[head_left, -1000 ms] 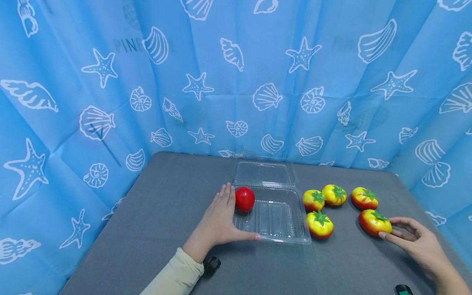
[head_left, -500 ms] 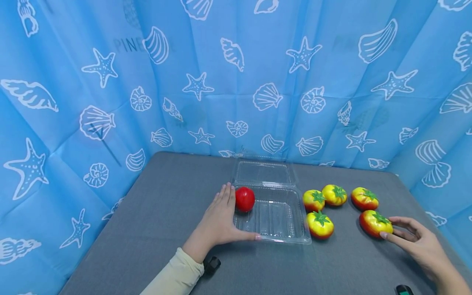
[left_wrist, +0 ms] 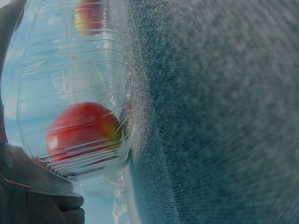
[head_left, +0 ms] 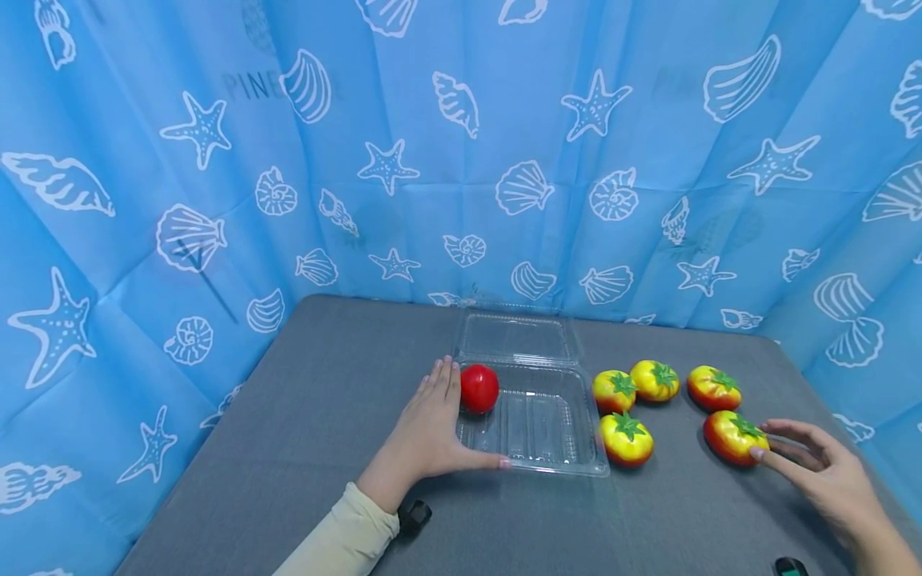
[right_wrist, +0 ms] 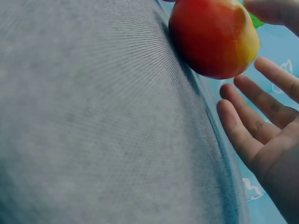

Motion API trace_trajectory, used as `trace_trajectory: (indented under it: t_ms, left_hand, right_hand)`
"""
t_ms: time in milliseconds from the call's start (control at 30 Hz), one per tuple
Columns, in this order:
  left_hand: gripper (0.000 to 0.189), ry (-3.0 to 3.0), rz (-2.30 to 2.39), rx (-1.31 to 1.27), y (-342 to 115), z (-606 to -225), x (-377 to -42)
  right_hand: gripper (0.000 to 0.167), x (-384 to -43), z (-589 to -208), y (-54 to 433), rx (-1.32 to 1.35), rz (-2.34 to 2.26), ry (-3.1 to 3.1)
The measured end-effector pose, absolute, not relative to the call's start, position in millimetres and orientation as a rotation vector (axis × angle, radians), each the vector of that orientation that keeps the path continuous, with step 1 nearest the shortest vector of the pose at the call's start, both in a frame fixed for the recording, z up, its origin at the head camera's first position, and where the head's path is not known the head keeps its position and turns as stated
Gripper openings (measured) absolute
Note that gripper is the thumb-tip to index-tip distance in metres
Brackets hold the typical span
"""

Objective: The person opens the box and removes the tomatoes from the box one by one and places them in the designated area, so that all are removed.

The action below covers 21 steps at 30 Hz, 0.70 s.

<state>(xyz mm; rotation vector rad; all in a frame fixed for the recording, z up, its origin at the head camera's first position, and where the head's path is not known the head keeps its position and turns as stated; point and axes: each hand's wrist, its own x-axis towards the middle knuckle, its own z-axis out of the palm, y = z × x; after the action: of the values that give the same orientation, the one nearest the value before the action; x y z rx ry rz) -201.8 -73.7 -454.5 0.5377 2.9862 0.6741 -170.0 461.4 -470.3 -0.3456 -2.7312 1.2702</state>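
In the head view, my left hand (head_left: 425, 428) lies along the left side of a clear plastic clamshell box (head_left: 536, 466), fingers straight and thumb along its front edge. Inside the box, at its left end, sits a red tomato (head_left: 479, 389); the left wrist view shows this tomato (left_wrist: 84, 130) through the clear wall, with a yellowish patch. My right hand (head_left: 828, 472) is at the right end of a red-and-yellow tomato (head_left: 735, 438) on the table. In the right wrist view its fingers (right_wrist: 247, 121) are spread and loosely bent beside that tomato (right_wrist: 210, 37), thumb near the green leaves.
Between the box and my right hand, several more red-and-yellow tomatoes (head_left: 625, 438) rest on the grey table (head_left: 324, 384). The box's lid (head_left: 515, 338) lies folded back behind it. A blue shell-print curtain (head_left: 461, 160) hangs behind the table.
My right hand has shifted very slightly, its thumb and fingers a little farther back from the tomato. My left hand and the box stay put.
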Motion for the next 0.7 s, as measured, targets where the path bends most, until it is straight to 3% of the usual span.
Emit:
trace_trajectory:
  t_ms: [167,500,700]
  left_hand:
    - [0.144,2.989,0.673,0.541,-74,-455,-202]
    - [0.145,2.986,0.682,0.531,-74,-454,-202]
    - [0.145,2.999,0.672,0.538,-73,-453,-201]
  right_hand:
    - [0.037,-166,-468,457,-0.328,1.262,-2.620]
    - [0.057,-162,-450,444,-0.264,1.145,-2.545]
    - [0.058,-162,-432,427,-0.130,1.121,-2.561]
